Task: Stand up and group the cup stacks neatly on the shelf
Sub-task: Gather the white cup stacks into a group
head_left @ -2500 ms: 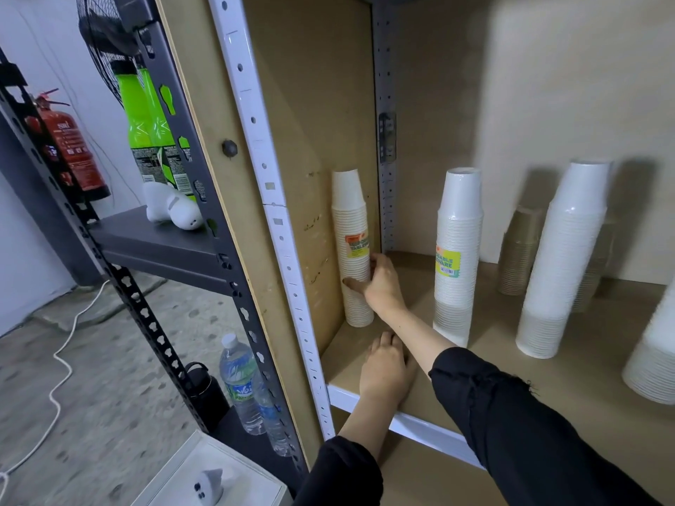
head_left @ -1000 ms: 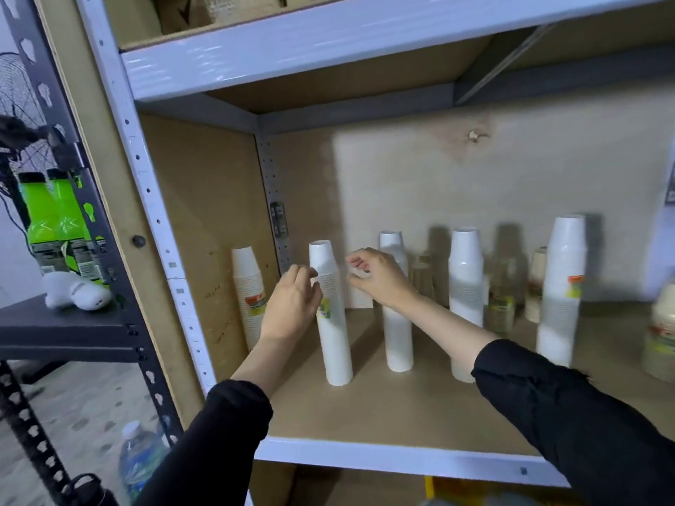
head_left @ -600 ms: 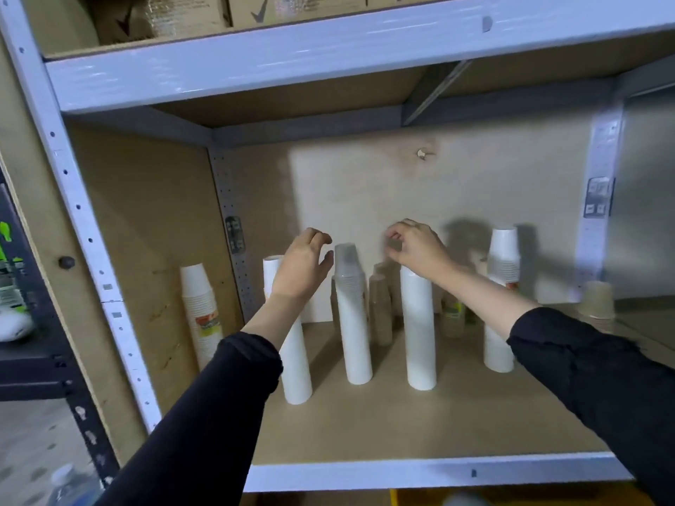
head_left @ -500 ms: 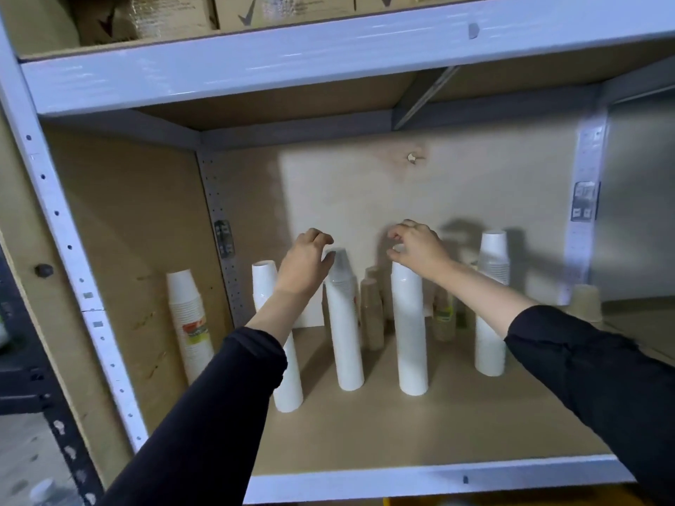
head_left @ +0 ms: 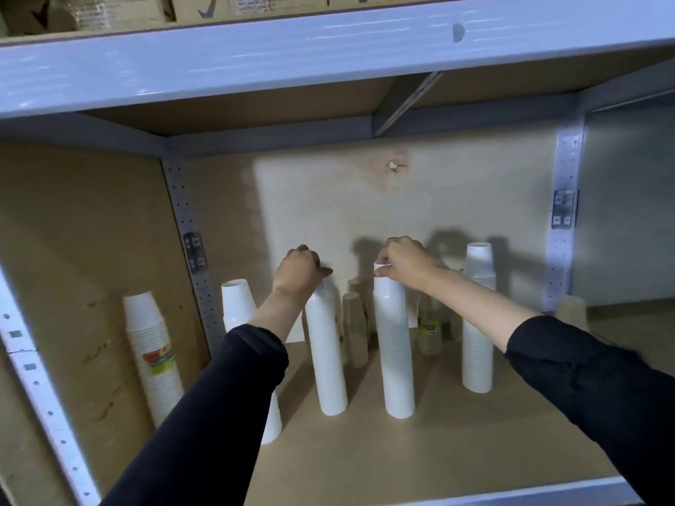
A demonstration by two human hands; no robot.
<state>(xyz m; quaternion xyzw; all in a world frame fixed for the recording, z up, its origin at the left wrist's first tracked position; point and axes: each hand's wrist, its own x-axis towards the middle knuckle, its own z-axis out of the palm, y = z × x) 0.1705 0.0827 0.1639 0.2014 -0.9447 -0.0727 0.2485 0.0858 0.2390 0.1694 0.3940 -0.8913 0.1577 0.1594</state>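
Note:
Several tall white cup stacks stand upright on the brown shelf board [head_left: 456,443]. My left hand [head_left: 300,269] grips the top of one white stack [head_left: 327,359]. My right hand [head_left: 401,262] grips the top of the neighbouring white stack [head_left: 396,359]. Another white stack [head_left: 239,304] stands to the left, partly hidden by my left arm. A labelled white stack [head_left: 153,356] stands at the far left by the side panel. A further white stack [head_left: 477,323] stands to the right. Short brown cup stacks [head_left: 356,328] sit behind, between the two held stacks.
A labelled brown stack [head_left: 428,330] stands behind my right forearm, and a single brown cup [head_left: 570,312] sits at the far right. The upper shelf beam [head_left: 328,45] runs overhead with cardboard boxes [head_left: 91,10] on it. A white perforated upright [head_left: 40,392] edges the left.
The view rose from a low crouch to shelf height. My hands moved from the far-left stack to the tops of two middle white stacks and closed on them.

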